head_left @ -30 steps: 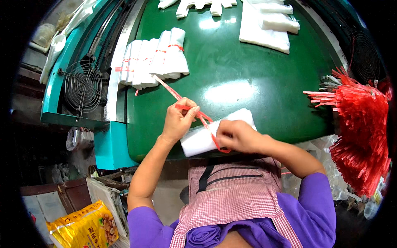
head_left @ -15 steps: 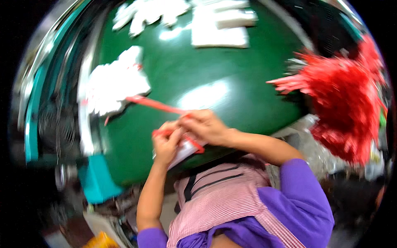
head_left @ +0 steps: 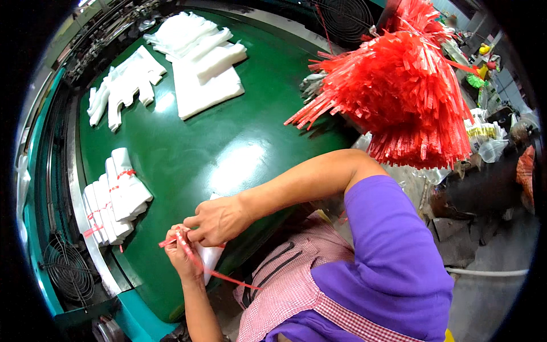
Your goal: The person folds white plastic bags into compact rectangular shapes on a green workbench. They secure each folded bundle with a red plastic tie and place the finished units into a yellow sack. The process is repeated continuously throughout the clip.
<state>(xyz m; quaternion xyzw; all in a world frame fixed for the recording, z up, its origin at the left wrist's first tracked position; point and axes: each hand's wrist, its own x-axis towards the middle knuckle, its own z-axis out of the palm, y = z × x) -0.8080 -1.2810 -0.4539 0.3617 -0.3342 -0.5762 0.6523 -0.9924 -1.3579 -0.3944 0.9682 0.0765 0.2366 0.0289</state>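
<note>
Close to my body, at the green table's near edge, my left hand [head_left: 185,256] is closed round a folded white plastic bag bundle [head_left: 209,261] and a red plastic strip [head_left: 196,261]. One end of the strip pokes out left of the fingers; the other trails down toward my apron. My right hand [head_left: 219,221] presses against the left, its fingertips pinched together at the strip. Exactly what lies between those fingertips is hidden. Beside my hands to the left, finished-looking white bundles [head_left: 117,196] lie stacked, each wrapped with a red strip.
Loose white bags [head_left: 128,80] and a thick white stack [head_left: 208,88] lie on the far part of the green table [head_left: 188,154]. A big bunch of red strips [head_left: 399,97] hangs at the right. A round fan guard [head_left: 68,268] stands by the left edge.
The view has swung to the right and sharpened. The strip, earlier stretched out to the left of my hands, now loops at my left fingers and trails toward my apron.
</note>
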